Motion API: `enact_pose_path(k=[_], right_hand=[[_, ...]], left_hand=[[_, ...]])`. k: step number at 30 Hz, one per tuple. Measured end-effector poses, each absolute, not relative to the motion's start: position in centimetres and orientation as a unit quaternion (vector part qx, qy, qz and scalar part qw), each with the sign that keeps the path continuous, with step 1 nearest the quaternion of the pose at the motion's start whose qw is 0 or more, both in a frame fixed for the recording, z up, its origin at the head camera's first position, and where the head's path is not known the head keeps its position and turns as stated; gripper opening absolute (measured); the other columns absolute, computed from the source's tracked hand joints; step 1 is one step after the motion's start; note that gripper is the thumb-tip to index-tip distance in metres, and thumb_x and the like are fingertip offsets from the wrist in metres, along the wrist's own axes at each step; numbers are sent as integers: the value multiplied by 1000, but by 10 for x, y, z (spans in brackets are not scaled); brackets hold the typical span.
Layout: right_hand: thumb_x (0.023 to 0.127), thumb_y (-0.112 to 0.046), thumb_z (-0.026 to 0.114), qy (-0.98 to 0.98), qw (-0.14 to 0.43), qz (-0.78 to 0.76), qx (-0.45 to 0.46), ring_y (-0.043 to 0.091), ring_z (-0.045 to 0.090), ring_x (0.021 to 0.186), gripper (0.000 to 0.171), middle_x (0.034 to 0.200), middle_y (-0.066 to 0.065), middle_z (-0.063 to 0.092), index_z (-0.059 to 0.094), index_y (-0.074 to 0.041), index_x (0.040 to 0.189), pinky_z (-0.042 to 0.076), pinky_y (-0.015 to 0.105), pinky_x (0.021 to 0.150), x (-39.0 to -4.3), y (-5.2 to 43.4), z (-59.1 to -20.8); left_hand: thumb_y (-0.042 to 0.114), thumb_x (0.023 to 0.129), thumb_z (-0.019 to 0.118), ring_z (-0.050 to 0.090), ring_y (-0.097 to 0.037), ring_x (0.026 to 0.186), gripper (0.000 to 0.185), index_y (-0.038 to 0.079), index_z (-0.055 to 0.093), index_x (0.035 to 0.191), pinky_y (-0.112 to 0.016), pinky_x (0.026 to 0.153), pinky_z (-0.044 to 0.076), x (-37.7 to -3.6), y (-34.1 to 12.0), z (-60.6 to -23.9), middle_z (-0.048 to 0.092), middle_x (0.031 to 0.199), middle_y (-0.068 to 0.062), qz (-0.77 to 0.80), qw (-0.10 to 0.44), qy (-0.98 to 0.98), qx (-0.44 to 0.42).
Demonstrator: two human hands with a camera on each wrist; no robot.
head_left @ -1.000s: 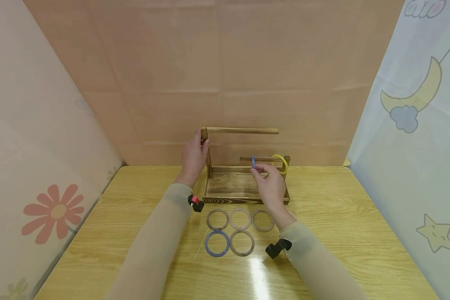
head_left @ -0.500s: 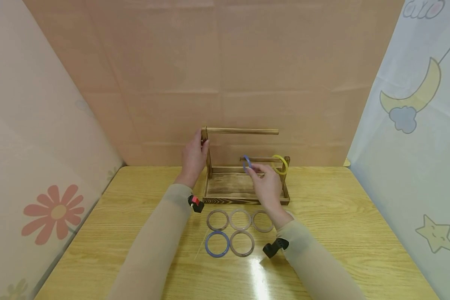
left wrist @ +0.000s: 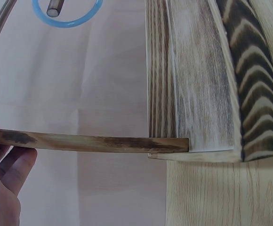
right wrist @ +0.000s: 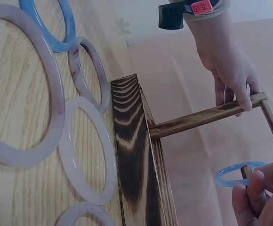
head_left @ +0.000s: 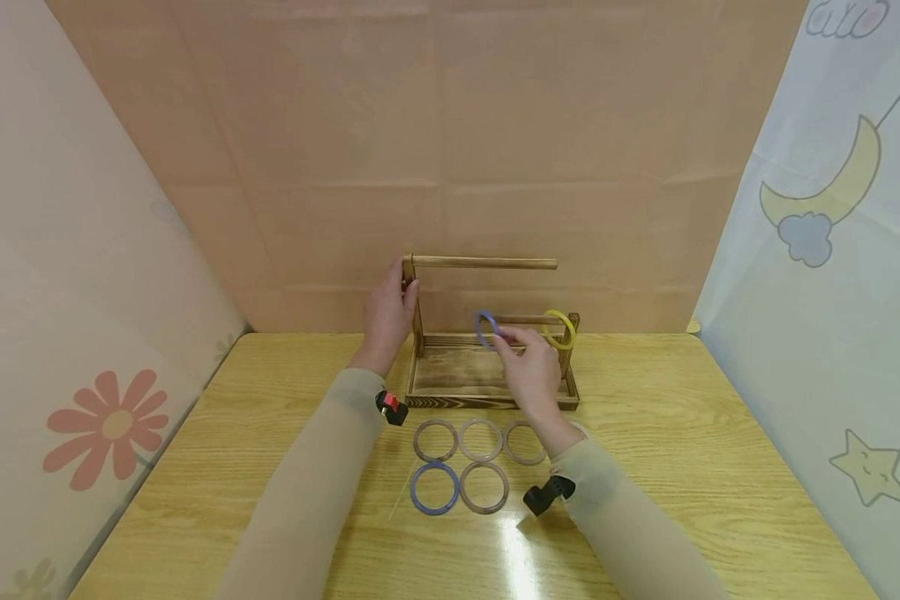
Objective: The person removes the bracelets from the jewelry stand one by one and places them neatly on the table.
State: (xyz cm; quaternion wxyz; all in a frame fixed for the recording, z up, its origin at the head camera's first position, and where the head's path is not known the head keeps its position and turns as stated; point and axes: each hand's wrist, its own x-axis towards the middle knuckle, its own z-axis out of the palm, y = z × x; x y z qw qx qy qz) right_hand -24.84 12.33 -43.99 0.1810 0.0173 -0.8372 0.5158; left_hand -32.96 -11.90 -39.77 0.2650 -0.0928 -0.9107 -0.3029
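A dark-grained wooden stand [head_left: 487, 402] has two horizontal bars at different heights. My left hand [head_left: 387, 321] grips the top of its tall left upright [left wrist: 94, 142], where the upper bar [head_left: 487, 262] begins. With thumb and fingers, my right hand [head_left: 534, 367] pinches a translucent blue bangle [head_left: 477, 330] at the free left end of the lower bar [head_left: 521, 319]. In the left wrist view, that bar's tip shows inside the outline of the blue bangle [left wrist: 70, 23]. A yellow bangle [head_left: 571, 329] hangs on the lower bar near the right post.
On the table [head_left: 270, 417], in front of the stand, lie another blue bangle [head_left: 435, 511] and several pale or brownish bangles [head_left: 506, 487]. One pale bangle [head_left: 579, 429] is partly hidden by the right wrist. A thin stick [head_left: 402, 493] lies left of them. Backdrop paper [head_left: 330, 167] rises behind.
My right hand has moved slightly left, sliding the blue bangle along the lower bar to its free end and turning it to face the head camera more. The left hand has stayed put.
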Motion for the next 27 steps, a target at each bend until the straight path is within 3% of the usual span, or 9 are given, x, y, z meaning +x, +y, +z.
enact_pose_path(k=[11, 16, 22, 27], right_hand=[[107, -30, 77, -835, 178, 520, 23, 35, 76, 67, 25, 119, 6, 78, 83, -12, 124, 47, 28, 45, -246, 122, -438], [107, -30, 77, -839, 173, 515, 25, 24, 72, 63, 26, 118, 5, 78, 83, -13, 125, 46, 29, 54, -241, 124, -435], [108, -27, 76, -835, 151, 528, 31, 25, 68, 64, 25, 119, 2, 77, 82, -13, 127, 45, 28, 47, -233, 130, -433], [108, -31, 76, -844, 149, 514, 29, 20, 65, 64, 23, 119, -1, 78, 84, -18, 126, 46, 29, 50, -229, 137, -434]], left_hand=[[19, 115, 63, 75, -41, 99, 33, 4, 55, 144, -58, 86, 61, -329, -119, -398, 73, 112, -20, -314, 260, -908, -94], [20, 116, 63, 74, -40, 98, 32, 5, 55, 142, -57, 85, 60, -330, -119, -398, 73, 110, -19, -315, 257, -909, -88], [21, 116, 62, 74, -40, 96, 35, 4, 55, 145, -57, 84, 60, -330, -120, -397, 73, 110, -19, -312, 257, -910, -89], [21, 116, 61, 73, -40, 94, 33, 4, 54, 143, -56, 83, 60, -331, -120, -398, 73, 108, -19, -307, 256, -913, -89]])
